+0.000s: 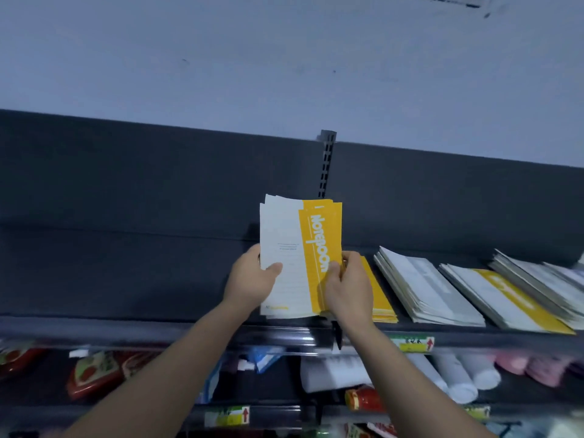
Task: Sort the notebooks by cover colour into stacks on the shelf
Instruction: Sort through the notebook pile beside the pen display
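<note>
A bundle of yellow-and-white notebooks [297, 248] stands nearly upright above the dark shelf [126, 279]. My left hand [252, 279] grips its left edge, thumb across the white cover. My right hand [346, 286] pinches the right yellow edge. Under that hand lies a flat stack of yellow notebooks [382, 301]. Further right lie a grey-white stack [423, 286], a yellow-and-white stack [505, 298] and another pale stack [550, 279], overlapping one another.
The left part of the shelf is bare dark board. A slotted metal upright [327, 162] rises behind the bundle. Lower shelves hold red packets [91, 374], white rolls [458, 377], pink items [531, 365] and price tags [414, 343].
</note>
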Motion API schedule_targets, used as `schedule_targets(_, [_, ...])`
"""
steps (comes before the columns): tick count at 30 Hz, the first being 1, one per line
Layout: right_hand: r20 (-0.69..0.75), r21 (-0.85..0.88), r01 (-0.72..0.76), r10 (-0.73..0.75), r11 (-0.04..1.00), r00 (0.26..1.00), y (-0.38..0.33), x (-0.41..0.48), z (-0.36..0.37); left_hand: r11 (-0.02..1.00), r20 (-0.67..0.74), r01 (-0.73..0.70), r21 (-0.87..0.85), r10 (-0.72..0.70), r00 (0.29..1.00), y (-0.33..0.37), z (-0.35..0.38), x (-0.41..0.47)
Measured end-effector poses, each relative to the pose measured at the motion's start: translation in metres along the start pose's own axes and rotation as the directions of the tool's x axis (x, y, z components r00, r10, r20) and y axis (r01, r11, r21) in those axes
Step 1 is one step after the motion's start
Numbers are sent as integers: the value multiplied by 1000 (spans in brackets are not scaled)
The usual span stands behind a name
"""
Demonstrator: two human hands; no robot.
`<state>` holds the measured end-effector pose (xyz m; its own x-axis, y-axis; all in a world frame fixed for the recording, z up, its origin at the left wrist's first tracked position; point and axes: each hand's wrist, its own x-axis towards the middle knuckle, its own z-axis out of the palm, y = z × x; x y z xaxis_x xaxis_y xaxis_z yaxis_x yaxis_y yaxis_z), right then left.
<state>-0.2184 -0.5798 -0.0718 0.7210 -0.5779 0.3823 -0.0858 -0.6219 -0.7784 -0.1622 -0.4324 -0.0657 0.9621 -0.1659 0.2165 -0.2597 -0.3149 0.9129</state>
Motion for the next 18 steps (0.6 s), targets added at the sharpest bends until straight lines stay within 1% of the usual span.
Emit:
schedule_targets(10, [122,-127,-35,51,991,991,60,46,-55,992,-9,14,129,-13,1000,28,87,8])
schedule_targets(14, [115,-91,-57,67,994,991,74,59,-72,991,-1,-9,132,9,1000,43,110,12])
schedule_targets(18, [72,-81,-81,87,993,994,85,73,-91,990,31,-34,134,30,999,59,133,20])
